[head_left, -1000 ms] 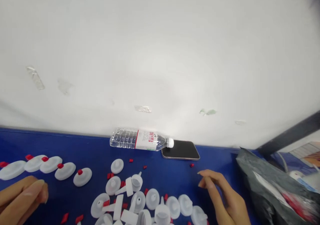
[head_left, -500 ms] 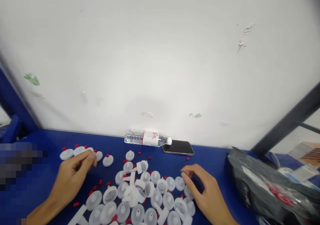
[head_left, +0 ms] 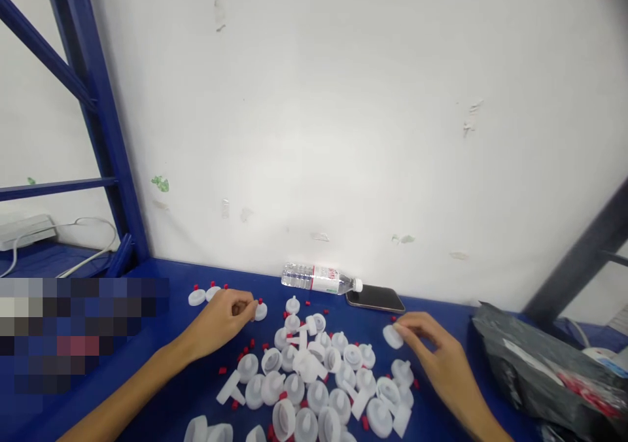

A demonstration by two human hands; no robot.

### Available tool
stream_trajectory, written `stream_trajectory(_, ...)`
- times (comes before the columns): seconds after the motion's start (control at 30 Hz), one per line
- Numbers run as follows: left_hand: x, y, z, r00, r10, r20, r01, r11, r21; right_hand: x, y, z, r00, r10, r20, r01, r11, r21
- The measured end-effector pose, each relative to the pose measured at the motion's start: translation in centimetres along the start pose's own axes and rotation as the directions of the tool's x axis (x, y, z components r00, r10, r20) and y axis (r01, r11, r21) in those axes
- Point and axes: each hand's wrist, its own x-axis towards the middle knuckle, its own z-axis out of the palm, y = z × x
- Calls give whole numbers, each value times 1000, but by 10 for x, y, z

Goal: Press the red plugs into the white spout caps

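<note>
My right hand (head_left: 434, 357) pinches a white plastic nozzle cap (head_left: 392, 337) between thumb and fingertips, to the right of the pile. My left hand (head_left: 228, 314) is closed in a pinch at the far left, its fingertips beside a nozzle cap with a red tip (head_left: 260, 310); whether anything is between those fingers is hidden. Among the loose white nozzle caps (head_left: 318, 396), some upright and some tipped over, lie small red tips (head_left: 222, 371). Further red-tipped caps (head_left: 197, 297) stand behind my left hand.
A clear water bottle (head_left: 324, 279) lies along the wall, its white top by a dark phone (head_left: 375, 299). Grey plastic bags (head_left: 540, 363) fill the right side of the blue table (head_left: 161, 272). A blue metal post (head_left: 105, 115) rises at the left.
The view has turned left. My right hand has lifted a white nozzle cap from the pile's right edge. My left hand has moved right, towards the nearest red-tipped cap.
</note>
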Motion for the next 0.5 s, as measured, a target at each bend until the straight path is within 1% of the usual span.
stream_trajectory(0.07, 1, 3, -9, 990, 5, 141, -9, 1000, 29, 3, 3, -5, 995, 52, -90, -48, 998, 49)
stream_trajectory(0.13, 0, 5, -17, 975, -6, 224, -1, 999, 34, 4, 4, -9, 984, 102, -147, -91, 992, 83)
stream_trajectory(0.17, -1, 6, -21, 967, -15, 255, 7, 999, 31, 4, 4, -9, 981, 119, -153, -105, 990, 99)
stream_trajectory(0.23, -4, 7, -25, 946, -31, 322, 27, 999, 17, 3, 3, -9, 982, 133, -131, -116, 985, 131)
stream_trajectory(0.33, -7, 7, -28, 907, -39, 418, 45, 999, -6, -1, -3, -6, 994, 97, -51, -89, 984, 153)
stream_trajectory(0.43, -6, 4, -25, 881, -22, 472, 33, 999, -16, -3, -9, -4, 998, 59, -3, -58, 990, 131)
stream_trajectory(0.5, -4, 2, -21, 877, -7, 480, 15, 1000, -14, -3, -13, -4, 999, 48, 10, -49, 992, 121)
